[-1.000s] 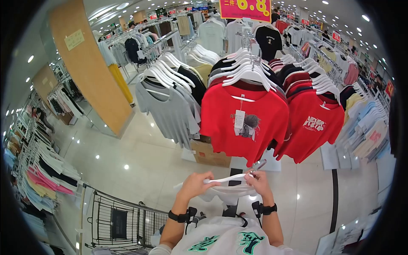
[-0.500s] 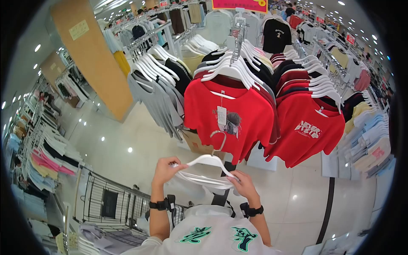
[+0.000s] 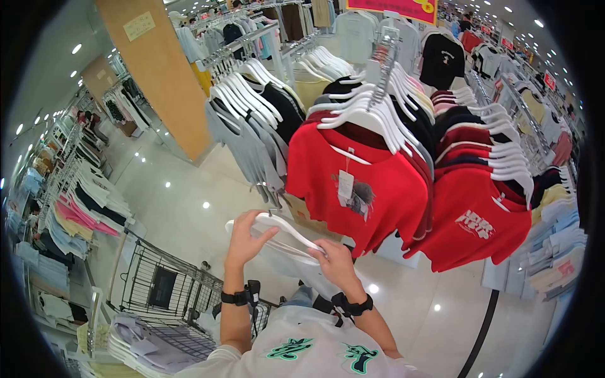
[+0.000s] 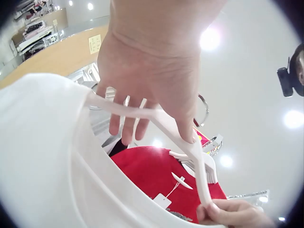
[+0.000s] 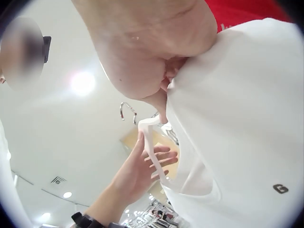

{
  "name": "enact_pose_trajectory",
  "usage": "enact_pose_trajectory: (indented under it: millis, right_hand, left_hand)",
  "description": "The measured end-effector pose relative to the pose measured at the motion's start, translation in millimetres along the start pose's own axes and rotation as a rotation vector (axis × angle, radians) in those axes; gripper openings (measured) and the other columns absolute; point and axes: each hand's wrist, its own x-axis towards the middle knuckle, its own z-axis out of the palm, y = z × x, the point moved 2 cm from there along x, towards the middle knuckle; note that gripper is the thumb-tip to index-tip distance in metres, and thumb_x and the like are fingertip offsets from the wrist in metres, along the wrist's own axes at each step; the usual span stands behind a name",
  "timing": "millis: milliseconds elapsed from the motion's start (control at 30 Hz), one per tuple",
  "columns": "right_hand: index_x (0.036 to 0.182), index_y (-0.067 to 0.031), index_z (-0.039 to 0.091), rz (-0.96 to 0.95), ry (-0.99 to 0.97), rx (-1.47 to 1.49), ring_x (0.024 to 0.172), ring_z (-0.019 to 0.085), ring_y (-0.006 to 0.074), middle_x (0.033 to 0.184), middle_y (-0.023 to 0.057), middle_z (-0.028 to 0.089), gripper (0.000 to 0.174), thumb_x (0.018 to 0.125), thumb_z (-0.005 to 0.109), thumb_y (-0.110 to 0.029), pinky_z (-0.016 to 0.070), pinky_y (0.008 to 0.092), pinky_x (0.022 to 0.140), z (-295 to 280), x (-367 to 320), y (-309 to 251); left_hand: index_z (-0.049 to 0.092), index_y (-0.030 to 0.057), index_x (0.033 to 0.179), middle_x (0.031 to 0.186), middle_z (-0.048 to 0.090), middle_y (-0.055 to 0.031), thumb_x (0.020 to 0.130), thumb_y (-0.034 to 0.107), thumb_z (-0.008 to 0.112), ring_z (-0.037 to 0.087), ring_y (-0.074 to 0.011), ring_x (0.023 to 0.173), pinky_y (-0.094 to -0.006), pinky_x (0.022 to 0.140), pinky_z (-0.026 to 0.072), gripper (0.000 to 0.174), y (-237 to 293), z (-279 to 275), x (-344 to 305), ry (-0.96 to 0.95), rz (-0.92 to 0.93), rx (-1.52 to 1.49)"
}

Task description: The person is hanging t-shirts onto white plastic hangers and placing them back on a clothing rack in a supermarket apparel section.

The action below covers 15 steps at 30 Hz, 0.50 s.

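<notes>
In the head view a white plastic hanger (image 3: 291,229) with a metal hook is held low in front of my body. A white short garment (image 4: 38,142) hangs on it, its wide neckline showing in the left wrist view and a small dark mark near its lower right in the right wrist view. My right hand (image 3: 339,263) grips one arm of the hanger together with the garment's shoulder. At the other arm is my left hand (image 3: 244,238), its thumb against the hanger and its fingers extended straight past it.
A rack with red T-shirts (image 3: 359,189) on white hangers stands ahead, grey tops (image 3: 249,142) to its left. At lower left is a black wire shopping cart (image 3: 164,286); folded lilac and white clothes (image 3: 148,343) lie beside it. An orange-tan pillar (image 3: 154,82) rises at back left.
The left hand has gone from pinching the hanger to straight fingers, while the right keeps its grip. The hanger first lifted with its hook upright, then turned and tilted to the left.
</notes>
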Motion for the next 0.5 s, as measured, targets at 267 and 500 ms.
enact_pose_trajectory:
  millis: [267, 500]
  right_hand:
    - [0.095, -0.0017, 0.068, -0.006, 0.024, 0.122, 0.07, 0.065, 0.0372, 0.08, 0.0204, 0.067, 0.02, 0.092, 0.066, -0.021, 0.0474, 0.0437, 0.064, 58, 131, -68]
    - [0.101, 0.0017, 0.067, -0.126, 0.086, 0.148, 0.065, 0.064, 0.0327, 0.077, 0.0204, 0.066, 0.024, 0.093, 0.065, -0.02, 0.0469, 0.0392, 0.062, 99, 225, -103]
  left_hand:
    - [0.06, 0.003, 0.118, 0.111, 0.064, -0.0129, 0.083, 0.026, 0.078, 0.058, -0.0316, 0.106, -0.0412, 0.096, 0.0429, 0.046, -12, -42, 105, 0.584, 0.087, -0.066]
    - [0.063, 0.0014, 0.11, 0.102, 0.065, -0.0118, 0.089, 0.022, 0.073, 0.059, -0.027, 0.097, -0.0374, 0.089, 0.045, 0.032, -65, -75, 220, 0.754, 0.113, -0.169]
